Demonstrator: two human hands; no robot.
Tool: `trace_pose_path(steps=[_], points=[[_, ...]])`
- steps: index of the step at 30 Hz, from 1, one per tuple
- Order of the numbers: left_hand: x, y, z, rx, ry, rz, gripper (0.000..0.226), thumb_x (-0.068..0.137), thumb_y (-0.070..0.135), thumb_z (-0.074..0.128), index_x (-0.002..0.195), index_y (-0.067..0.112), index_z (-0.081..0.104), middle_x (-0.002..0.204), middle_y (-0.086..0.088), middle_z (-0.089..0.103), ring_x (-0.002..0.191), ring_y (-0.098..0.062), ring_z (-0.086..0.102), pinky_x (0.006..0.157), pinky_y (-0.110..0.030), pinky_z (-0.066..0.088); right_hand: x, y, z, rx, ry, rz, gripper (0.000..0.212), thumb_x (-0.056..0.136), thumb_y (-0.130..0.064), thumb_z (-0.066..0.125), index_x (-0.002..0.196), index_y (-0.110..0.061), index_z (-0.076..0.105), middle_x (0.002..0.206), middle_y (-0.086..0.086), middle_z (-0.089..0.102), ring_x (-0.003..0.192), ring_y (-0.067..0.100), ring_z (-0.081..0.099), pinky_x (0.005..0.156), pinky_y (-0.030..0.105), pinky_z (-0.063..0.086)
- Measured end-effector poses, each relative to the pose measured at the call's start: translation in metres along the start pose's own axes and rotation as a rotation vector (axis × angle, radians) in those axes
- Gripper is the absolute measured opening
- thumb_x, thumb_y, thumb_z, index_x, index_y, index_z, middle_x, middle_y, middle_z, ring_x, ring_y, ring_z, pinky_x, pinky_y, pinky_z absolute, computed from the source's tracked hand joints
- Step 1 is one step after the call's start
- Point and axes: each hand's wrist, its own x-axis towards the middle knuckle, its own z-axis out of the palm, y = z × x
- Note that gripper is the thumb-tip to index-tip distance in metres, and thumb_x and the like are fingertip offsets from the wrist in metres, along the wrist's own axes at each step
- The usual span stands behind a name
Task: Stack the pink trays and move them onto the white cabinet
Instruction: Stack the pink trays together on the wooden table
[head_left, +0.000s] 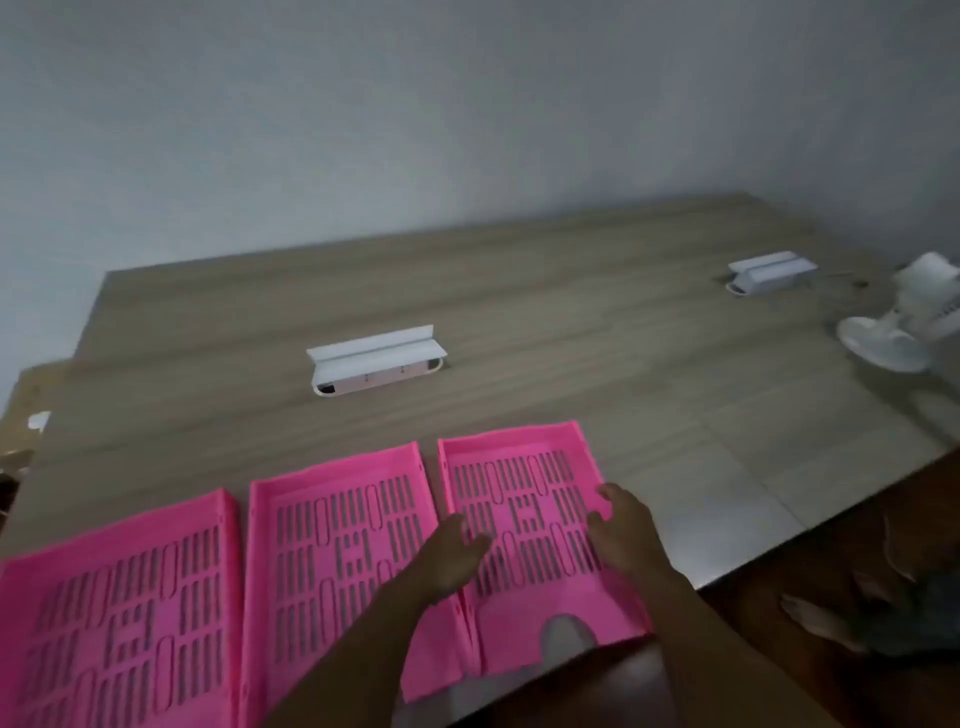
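Two bare arms reach out from the bottom of the view toward the right pink tray (524, 514). On that tray's right edge, the right hand (623, 530) has its fingers curled over the wall, holding it. On the tray's left side sits the left hand (452, 558), with its fingers spread out flat; I cannot tell if it is gripping the wall or just lying there.

Just beside this tray, to the left, lies the middle pink tray (337, 545). A bit further left lies the left pink tray (119, 613). All three lie flat in a row at the near edge of the wooden table (571, 332), side by side, none on top of another.

Farther back on the table sits a white socket box (374, 364). Another white socket box (769, 273) sits far off to the right. Near it, by the right edge, stands a white fan (904, 322), which looks blurry.
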Motion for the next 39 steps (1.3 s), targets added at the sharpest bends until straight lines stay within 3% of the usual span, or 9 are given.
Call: trace_pose_path(steps=[4, 10, 13, 16, 21, 25, 28, 33, 39], points=[[-0.002, 0.005, 0.017, -0.045, 0.058, 0.043, 0.048, 0.102, 0.024, 0.044, 0.144, 0.002, 0.032, 0.136, 0.001, 0.037, 0.126, -0.013, 0.035, 0.105, -0.024, 0.024, -0.003, 0.020, 0.004, 0.060, -0.015, 0.067, 0.031, 0.089, -0.008, 0.054, 0.119, -0.013, 0.060, 0.112, 0.009, 0.065, 0.092, 0.022, 0.068, 0.079, 0.040, 0.061], [0.021, -0.013, 0.037, -0.201, 0.184, -0.082, 0.078, 0.079, 0.036, 0.070, 0.143, 0.031, 0.027, 0.143, -0.004, 0.045, 0.132, -0.024, 0.049, 0.113, -0.048, 0.034, 0.031, 0.076, 0.028, -0.073, 0.019, 0.171, 0.040, 0.078, -0.038, 0.055, 0.113, -0.019, 0.056, 0.112, 0.005, 0.054, 0.095, 0.029, 0.066, 0.080, 0.051, 0.060], [0.026, -0.002, 0.038, -0.183, 0.069, -0.156, 0.035, 0.084, 0.018, 0.072, 0.112, 0.013, 0.052, 0.113, 0.003, 0.061, 0.105, -0.017, 0.062, 0.103, -0.040, 0.049, 0.025, 0.055, 0.011, -0.206, 0.107, 0.301, 0.036, 0.085, -0.030, 0.056, 0.114, -0.008, 0.053, 0.112, 0.015, 0.051, 0.098, 0.036, 0.060, 0.084, 0.048, 0.054], [0.035, 0.010, 0.039, -0.241, 0.043, -0.158, 0.027, 0.081, 0.006, 0.073, 0.105, -0.001, 0.063, 0.106, -0.011, 0.071, 0.092, -0.024, 0.071, 0.087, -0.043, 0.060, 0.030, 0.058, -0.004, -0.269, 0.163, 0.372, 0.033, 0.087, -0.025, 0.052, 0.110, -0.003, 0.058, 0.109, 0.020, 0.060, 0.102, 0.038, 0.056, 0.084, 0.042, 0.047], [0.037, 0.029, 0.037, -0.507, 0.100, -0.148, 0.045, 0.086, -0.006, 0.064, 0.113, 0.007, 0.030, 0.108, -0.009, 0.060, 0.077, -0.007, 0.060, 0.044, -0.005, 0.049, 0.049, 0.053, -0.020, -0.148, 0.221, 0.307, 0.026, 0.078, -0.020, 0.048, 0.085, 0.001, 0.063, 0.085, 0.020, 0.067, 0.074, 0.036, 0.067, 0.062, 0.042, 0.062], [0.032, 0.022, 0.009, -0.576, 0.233, -0.072, 0.053, 0.087, -0.008, 0.059, 0.124, 0.006, 0.024, 0.109, -0.015, 0.059, 0.086, -0.027, 0.071, 0.057, -0.023, 0.060, 0.047, 0.019, -0.012, -0.045, 0.234, 0.233, 0.020, 0.085, -0.011, 0.051, 0.081, 0.004, 0.064, 0.082, 0.020, 0.069, 0.061, 0.029, 0.063, 0.046, 0.023, 0.045], [0.014, 0.005, -0.027, -0.595, 0.308, -0.037, 0.047, 0.089, -0.008, 0.056, 0.120, 0.010, 0.026, 0.101, -0.012, 0.058, 0.074, -0.022, 0.069, 0.055, -0.025, 0.061, 0.038, -0.008, 0.014, 0.049, 0.217, 0.190, 0.017, 0.085, -0.010, 0.052, 0.085, 0.000, 0.065, 0.083, 0.017, 0.068, 0.069, 0.031, 0.064, 0.053, 0.027, 0.045], [-0.035, -0.054, -0.087, -0.520, 0.486, -0.052, 0.046, 0.088, -0.003, 0.059, 0.120, 0.012, 0.030, 0.111, -0.013, 0.058, 0.091, -0.025, 0.067, 0.076, -0.040, 0.060, 0.009, -0.053, 0.076, 0.142, 0.117, 0.057, 0.011, 0.084, -0.007, 0.055, 0.087, -0.006, 0.065, 0.084, 0.011, 0.067, 0.081, 0.030, 0.062, 0.066, 0.031, 0.042], [-0.094, -0.111, -0.125, -0.554, 0.562, -0.073, 0.040, 0.091, -0.012, 0.051, 0.115, 0.013, 0.029, 0.102, -0.015, 0.055, 0.070, -0.021, 0.068, 0.051, -0.026, 0.060, -0.035, -0.084, 0.145, 0.167, 0.010, 0.004, 0.019, 0.084, -0.003, 0.051, 0.088, -0.009, 0.069, 0.085, 0.010, 0.068, 0.078, 0.028, 0.059, 0.065, 0.031, 0.040]])
